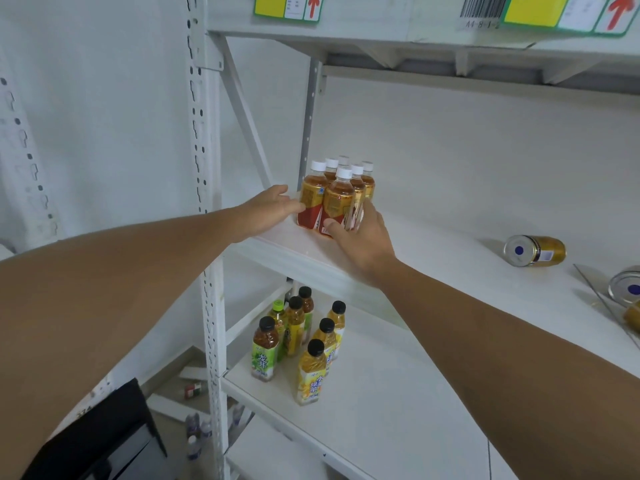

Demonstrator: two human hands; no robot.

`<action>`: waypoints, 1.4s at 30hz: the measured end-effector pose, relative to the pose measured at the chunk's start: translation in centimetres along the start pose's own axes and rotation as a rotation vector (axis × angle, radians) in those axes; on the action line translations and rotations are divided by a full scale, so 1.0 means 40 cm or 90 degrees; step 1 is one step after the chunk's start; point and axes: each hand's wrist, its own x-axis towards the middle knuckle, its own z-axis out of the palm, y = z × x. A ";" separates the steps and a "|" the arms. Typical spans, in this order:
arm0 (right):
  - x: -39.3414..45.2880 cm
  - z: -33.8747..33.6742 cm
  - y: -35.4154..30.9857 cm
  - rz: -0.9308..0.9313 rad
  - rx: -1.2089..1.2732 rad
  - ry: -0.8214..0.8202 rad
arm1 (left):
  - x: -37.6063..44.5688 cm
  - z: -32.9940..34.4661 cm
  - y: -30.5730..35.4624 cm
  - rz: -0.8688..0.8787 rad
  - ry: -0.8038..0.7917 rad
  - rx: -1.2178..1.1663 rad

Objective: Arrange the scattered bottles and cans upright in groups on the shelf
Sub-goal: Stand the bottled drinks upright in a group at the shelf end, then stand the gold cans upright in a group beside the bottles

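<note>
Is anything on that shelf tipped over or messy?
Yes. A gold can lies on its side on the middle shelf, far right of the upright white-capped bottles. Another can at the right edge looks tipped too.

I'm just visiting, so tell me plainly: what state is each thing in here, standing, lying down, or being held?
White-capped bottles: upright, bunched at the middle shelf's left end.
Left hand: fingers against the group's left side.
Right hand: cupped round the group's right side, thumb on the front bottle.
Gold can: lying on its side, same shelf.
Second can: tipped over at the right edge, partly cut off.
Black-capped bottles: upright on the lower shelf.
</note>
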 end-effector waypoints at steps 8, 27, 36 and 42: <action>-0.064 -0.116 0.043 0.063 -0.118 -0.076 | -0.059 0.016 0.015 0.015 0.021 0.086; -0.262 -0.506 0.118 0.031 -0.236 -0.159 | -0.357 0.231 0.274 0.142 0.029 0.223; -0.354 -0.733 0.215 0.018 -0.251 -0.144 | -0.367 0.512 0.459 0.149 -0.011 0.253; -0.385 -0.890 0.262 -0.038 -0.404 -0.040 | -0.363 0.697 0.557 0.218 -0.062 0.230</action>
